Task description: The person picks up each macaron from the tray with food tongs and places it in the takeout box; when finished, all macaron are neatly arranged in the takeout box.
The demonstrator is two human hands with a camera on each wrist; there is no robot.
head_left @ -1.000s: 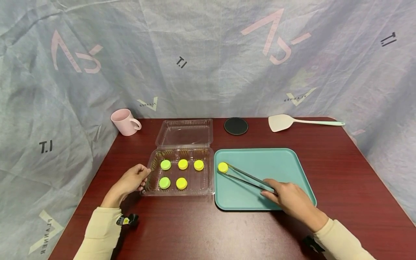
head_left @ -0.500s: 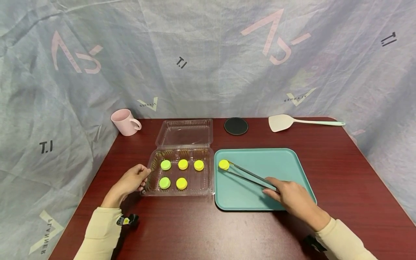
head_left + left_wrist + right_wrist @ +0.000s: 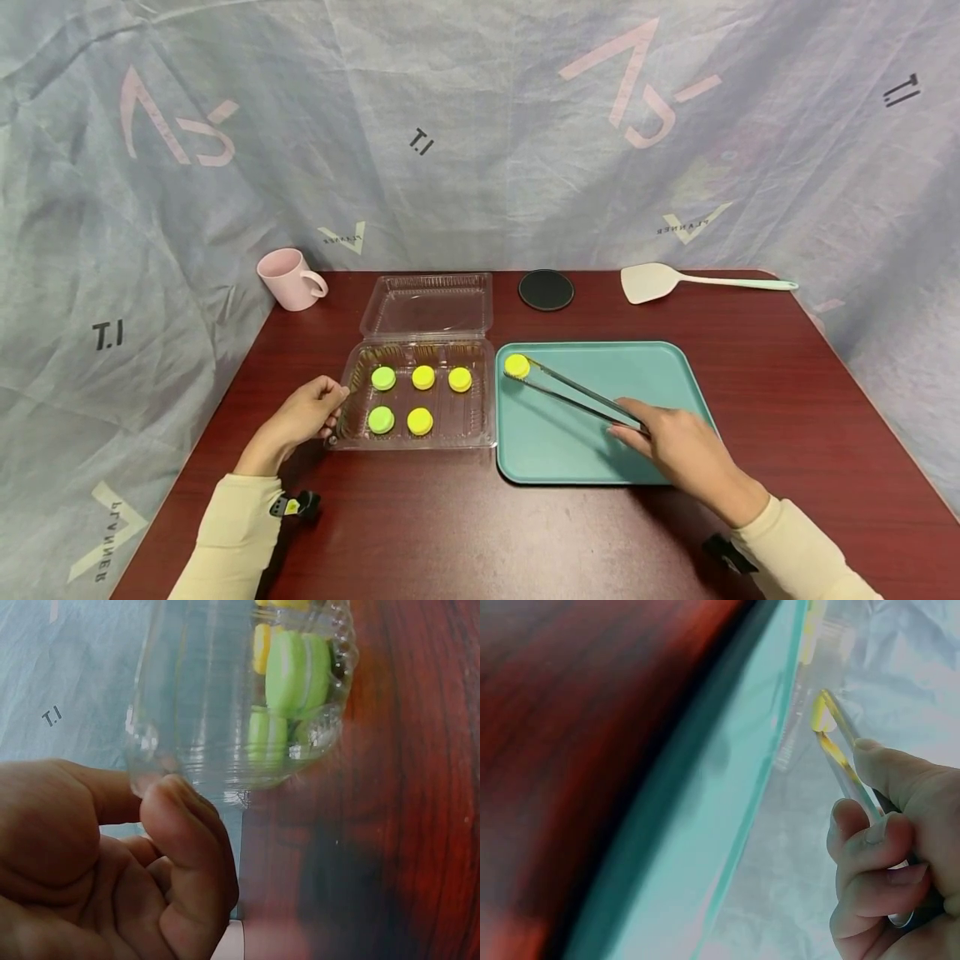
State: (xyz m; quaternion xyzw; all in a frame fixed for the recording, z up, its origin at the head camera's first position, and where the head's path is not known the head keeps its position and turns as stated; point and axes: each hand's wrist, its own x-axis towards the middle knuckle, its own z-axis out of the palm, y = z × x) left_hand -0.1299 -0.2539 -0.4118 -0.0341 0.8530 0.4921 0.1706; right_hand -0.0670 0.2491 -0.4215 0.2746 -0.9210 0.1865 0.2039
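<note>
My left hand (image 3: 303,412) pinches the left rim of an open clear plastic container (image 3: 446,437). Inside it sit two green macarons (image 3: 381,420) and several yellow macarons (image 3: 420,422). The left wrist view shows thumb and fingertip on the clear edge, with a green macaron (image 3: 296,675) seen through the wall. My right hand (image 3: 686,450) grips metal tongs (image 3: 573,396). Between the tong tips is a yellow macaron (image 3: 517,367), over the left end of the teal tray (image 3: 600,454). In the right wrist view this macaron (image 3: 824,716) appears lifted above the tray's surface.
The container's hinged lid (image 3: 427,304) lies back behind it. A pink mug (image 3: 288,282) stands at the back left. A black round coaster (image 3: 546,289) and a white spatula (image 3: 648,283) lie along the back edge, before a grey cloth.
The tongs and the yellow macaron between them have moved away from the person and slightly upward. My right hand has shifted a little along with them. The left hand keeps its place on the container.
</note>
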